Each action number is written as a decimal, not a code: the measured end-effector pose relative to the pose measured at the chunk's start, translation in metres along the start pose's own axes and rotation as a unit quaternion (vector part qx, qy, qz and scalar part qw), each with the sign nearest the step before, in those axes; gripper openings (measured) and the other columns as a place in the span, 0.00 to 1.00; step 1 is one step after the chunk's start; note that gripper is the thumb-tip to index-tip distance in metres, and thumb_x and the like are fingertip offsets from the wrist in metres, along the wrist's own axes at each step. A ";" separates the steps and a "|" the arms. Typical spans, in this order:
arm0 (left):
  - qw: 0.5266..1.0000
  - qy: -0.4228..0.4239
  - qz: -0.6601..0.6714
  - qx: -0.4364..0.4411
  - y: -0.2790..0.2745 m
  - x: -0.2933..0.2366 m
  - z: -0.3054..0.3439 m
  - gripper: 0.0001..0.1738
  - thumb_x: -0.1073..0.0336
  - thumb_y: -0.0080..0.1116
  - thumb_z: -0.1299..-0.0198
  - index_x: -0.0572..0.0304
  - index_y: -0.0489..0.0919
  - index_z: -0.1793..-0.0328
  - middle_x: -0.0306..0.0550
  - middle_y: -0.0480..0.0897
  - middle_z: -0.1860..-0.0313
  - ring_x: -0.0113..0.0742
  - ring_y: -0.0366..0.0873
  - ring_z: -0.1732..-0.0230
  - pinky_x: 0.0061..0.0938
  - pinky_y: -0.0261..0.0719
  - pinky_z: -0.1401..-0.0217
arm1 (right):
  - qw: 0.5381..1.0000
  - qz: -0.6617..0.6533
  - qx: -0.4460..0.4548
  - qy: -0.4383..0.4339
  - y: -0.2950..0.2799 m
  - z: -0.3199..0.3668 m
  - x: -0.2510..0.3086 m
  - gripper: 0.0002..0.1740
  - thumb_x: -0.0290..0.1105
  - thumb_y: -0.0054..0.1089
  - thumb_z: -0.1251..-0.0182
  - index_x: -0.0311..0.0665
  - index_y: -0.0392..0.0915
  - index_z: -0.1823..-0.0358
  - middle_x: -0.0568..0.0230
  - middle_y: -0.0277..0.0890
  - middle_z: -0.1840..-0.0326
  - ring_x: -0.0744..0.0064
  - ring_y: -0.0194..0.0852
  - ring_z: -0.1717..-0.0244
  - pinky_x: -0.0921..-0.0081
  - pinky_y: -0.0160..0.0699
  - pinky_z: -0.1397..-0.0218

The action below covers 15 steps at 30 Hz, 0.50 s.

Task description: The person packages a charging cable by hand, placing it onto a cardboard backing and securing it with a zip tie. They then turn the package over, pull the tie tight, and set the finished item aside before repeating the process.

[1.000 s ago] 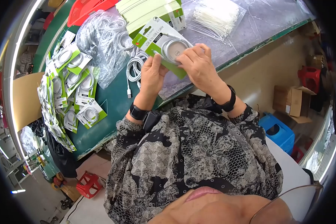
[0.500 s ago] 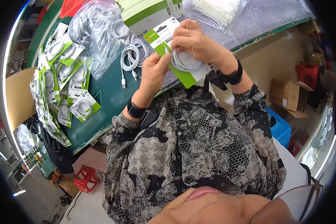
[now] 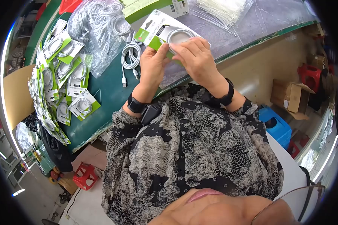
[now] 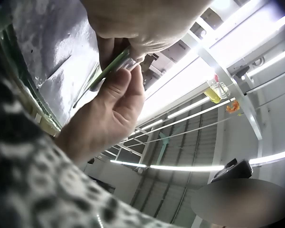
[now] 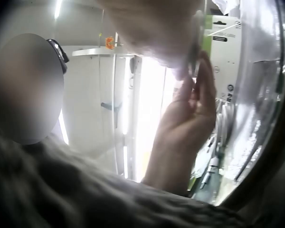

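Observation:
In the head view both hands hold a white-and-green USB-A to USB-C cable card above the table's near edge. A white coiled cable lies against the card's front. My left hand pinches the card's lower left edge, its thumb on the front beside the cable end. My right hand grips the lower right of the card, its bent fingers over the coil and hiding part of it. The left wrist view shows the card's thin green edge between fingers.
Carded cables are heaped at the left. A loose coiled cable lies near the left hand, beside a clear plastic bag of cables. A stack of blank cards stands behind; a bag of white cable ties lies at the back right.
The right hand has moved from the coil's top near the cable end down to its lower right. The card has tilted back and turned a little; the left hand keeps its hold.

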<state>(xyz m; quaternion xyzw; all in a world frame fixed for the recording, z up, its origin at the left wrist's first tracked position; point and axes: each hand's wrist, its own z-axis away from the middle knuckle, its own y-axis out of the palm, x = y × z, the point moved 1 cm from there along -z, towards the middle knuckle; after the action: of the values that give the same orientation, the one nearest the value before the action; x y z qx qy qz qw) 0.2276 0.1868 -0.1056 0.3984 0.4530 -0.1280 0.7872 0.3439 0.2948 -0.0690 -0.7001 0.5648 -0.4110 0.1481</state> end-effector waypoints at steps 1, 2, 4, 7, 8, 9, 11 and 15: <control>0.999 -0.009 0.032 0.011 0.001 -0.001 0.001 0.12 0.70 0.53 0.33 0.67 0.75 0.47 0.46 0.80 0.53 0.34 0.81 0.54 0.31 0.83 0.51 | 1.000 0.007 0.000 -0.009 0.002 0.004 0.000 0.17 0.26 0.61 0.47 0.41 0.80 0.52 0.68 0.75 0.59 0.64 0.72 0.56 0.64 0.64 0.41; 0.998 -0.016 0.065 0.021 0.003 -0.003 0.003 0.12 0.70 0.53 0.33 0.66 0.75 0.47 0.46 0.80 0.53 0.35 0.81 0.53 0.32 0.83 0.50 | 1.000 0.008 0.001 -0.008 0.002 0.005 -0.001 0.17 0.26 0.61 0.47 0.41 0.80 0.52 0.68 0.75 0.59 0.64 0.72 0.56 0.64 0.64 0.41; 0.995 -0.021 0.098 0.030 0.003 -0.005 0.005 0.12 0.70 0.52 0.33 0.66 0.75 0.46 0.46 0.80 0.52 0.35 0.80 0.53 0.34 0.83 0.49 | 0.999 0.011 0.026 -0.045 0.002 0.004 -0.007 0.18 0.25 0.62 0.46 0.41 0.80 0.52 0.69 0.76 0.59 0.65 0.72 0.55 0.64 0.63 0.39; 0.996 -0.019 0.079 0.047 -0.002 -0.002 0.007 0.13 0.71 0.52 0.33 0.65 0.73 0.44 0.46 0.79 0.51 0.37 0.80 0.52 0.36 0.82 0.47 | 0.996 0.009 0.048 -0.079 0.000 0.005 -0.013 0.20 0.26 0.63 0.47 0.41 0.79 0.50 0.68 0.75 0.56 0.64 0.71 0.53 0.64 0.63 0.38; 0.996 -0.016 0.080 0.046 -0.003 -0.001 0.009 0.13 0.71 0.52 0.33 0.65 0.73 0.44 0.46 0.79 0.51 0.37 0.80 0.52 0.36 0.82 0.47 | 0.994 0.004 0.059 -0.093 -0.001 0.006 -0.014 0.21 0.26 0.64 0.48 0.40 0.78 0.49 0.67 0.75 0.53 0.64 0.71 0.51 0.64 0.63 0.37; 0.995 -0.007 0.086 0.044 -0.003 0.000 0.010 0.14 0.71 0.51 0.33 0.65 0.72 0.43 0.46 0.79 0.49 0.38 0.80 0.50 0.37 0.82 0.46 | 0.992 -0.001 0.068 -0.105 -0.001 0.005 -0.014 0.22 0.26 0.66 0.49 0.40 0.78 0.49 0.67 0.74 0.51 0.63 0.70 0.50 0.63 0.62 0.37; 0.994 0.009 0.099 0.043 -0.001 0.001 0.012 0.16 0.72 0.51 0.33 0.64 0.70 0.40 0.47 0.78 0.47 0.39 0.79 0.48 0.38 0.81 0.45 | 0.997 -0.006 0.038 -0.069 -0.002 -0.003 -0.012 0.25 0.27 0.67 0.50 0.40 0.76 0.47 0.65 0.73 0.48 0.61 0.69 0.47 0.63 0.62 0.37; 0.990 0.015 0.133 0.035 0.006 -0.003 0.013 0.20 0.73 0.50 0.33 0.63 0.66 0.36 0.48 0.75 0.42 0.40 0.77 0.44 0.39 0.80 0.43 | 1.000 -0.019 -0.008 0.014 -0.009 -0.013 -0.008 0.32 0.28 0.70 0.53 0.40 0.72 0.42 0.60 0.68 0.41 0.57 0.65 0.41 0.63 0.62 0.37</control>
<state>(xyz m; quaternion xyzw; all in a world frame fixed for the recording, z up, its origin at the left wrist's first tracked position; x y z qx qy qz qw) 0.2368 0.1808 -0.0965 0.4841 0.4029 -0.0320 0.7761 0.3396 0.3079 -0.0581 -0.7060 0.5569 -0.4189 0.1264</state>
